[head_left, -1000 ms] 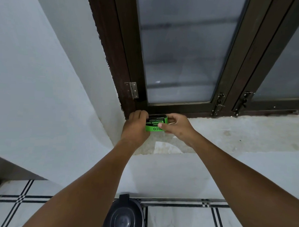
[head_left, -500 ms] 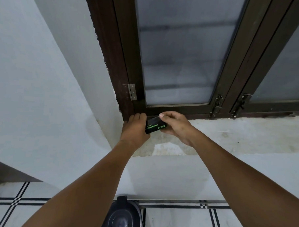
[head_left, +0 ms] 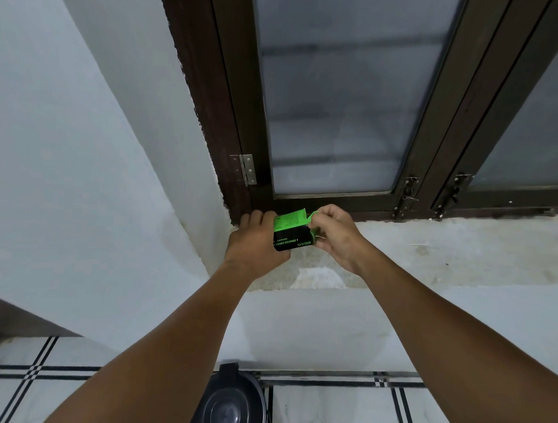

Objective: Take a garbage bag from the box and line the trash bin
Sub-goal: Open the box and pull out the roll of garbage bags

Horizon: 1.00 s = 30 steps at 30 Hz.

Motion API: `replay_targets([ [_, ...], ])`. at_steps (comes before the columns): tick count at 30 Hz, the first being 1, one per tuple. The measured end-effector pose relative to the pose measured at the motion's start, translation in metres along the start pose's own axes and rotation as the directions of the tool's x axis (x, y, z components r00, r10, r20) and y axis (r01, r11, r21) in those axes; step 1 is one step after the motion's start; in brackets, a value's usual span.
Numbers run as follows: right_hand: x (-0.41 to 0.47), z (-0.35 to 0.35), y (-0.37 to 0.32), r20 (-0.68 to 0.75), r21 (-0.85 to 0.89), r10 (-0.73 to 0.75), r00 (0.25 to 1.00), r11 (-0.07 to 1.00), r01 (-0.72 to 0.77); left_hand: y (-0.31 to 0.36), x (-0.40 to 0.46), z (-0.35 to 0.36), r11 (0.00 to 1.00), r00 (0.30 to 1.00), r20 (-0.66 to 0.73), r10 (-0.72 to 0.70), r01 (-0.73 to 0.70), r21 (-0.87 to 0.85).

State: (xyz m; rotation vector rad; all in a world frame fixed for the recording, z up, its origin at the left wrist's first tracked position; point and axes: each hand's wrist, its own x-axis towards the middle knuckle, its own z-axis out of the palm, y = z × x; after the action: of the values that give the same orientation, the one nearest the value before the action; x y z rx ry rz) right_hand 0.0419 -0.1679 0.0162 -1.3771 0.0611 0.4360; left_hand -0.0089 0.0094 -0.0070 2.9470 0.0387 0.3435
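Observation:
A small black and green garbage-bag box (head_left: 292,236) is held over the window sill, tilted with a black side facing me. My left hand (head_left: 257,242) grips its left end. My right hand (head_left: 332,237) pinches the green flap at its right end, and that flap stands lifted open. No bag shows outside the box. The dark trash bin (head_left: 231,404) with its lid on stands on the floor directly below, partly behind my left forearm.
A rough concrete sill (head_left: 445,250) runs to the right under a dark-framed frosted window (head_left: 337,102). White walls meet in a corner at left. White floor tiles with black lines (head_left: 342,409) surround the bin.
The box has been lifted off the sill and turned from its green side to a black side. My right hand has pulled the green end flap open.

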Motion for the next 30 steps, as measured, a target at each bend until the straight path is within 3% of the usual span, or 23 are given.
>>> replay_targets([
  [3, 0.001, 0.0, 0.0, 0.003, 0.044, 0.031, 1.0, 0.999, -0.031, 0.002, 0.0, -0.001, 1.0, 1.0, 0.016, 0.008, -0.009, 0.02],
  [8, 0.003, -0.006, 0.003, -0.035, -0.04, 0.015, 0.999, 0.999, -0.016, 0.006, 0.001, -0.006, 1.0, 0.999, 0.041, 0.016, -0.017, 0.023],
  [14, 0.006, -0.01, 0.005, -0.107, -0.133, 0.135, 0.985, 0.98, -0.149, 0.009, 0.01, -0.027, 0.969, 0.992, 0.037, 0.12, -0.125, 0.212],
  [19, 0.002, -0.007, 0.007, -0.062, 0.085, 0.266, 0.962, 0.962, -0.26, 0.024, 0.029, -0.054, 0.865, 0.951, 0.013, 0.309, -0.287, 0.413],
  [25, -0.003, -0.004, 0.004, 0.108, 0.405, 0.33, 0.938, 0.847, -0.345, 0.039, 0.044, -0.083, 0.67, 0.849, 0.058, 0.526, -0.456, 0.586],
  [27, -0.001, 0.0, 0.005, 0.107, 0.444, 0.336, 0.936, 0.826, -0.347, 0.044, 0.046, -0.091, 0.633, 0.83, 0.057, 0.556, -0.466, 0.618],
  [30, 0.003, 0.003, 0.007, 0.043, 0.432, 0.349, 0.936, 0.838, -0.332, 0.046, 0.047, -0.098, 0.649, 0.856, 0.044, 0.515, -0.423, 0.632],
])
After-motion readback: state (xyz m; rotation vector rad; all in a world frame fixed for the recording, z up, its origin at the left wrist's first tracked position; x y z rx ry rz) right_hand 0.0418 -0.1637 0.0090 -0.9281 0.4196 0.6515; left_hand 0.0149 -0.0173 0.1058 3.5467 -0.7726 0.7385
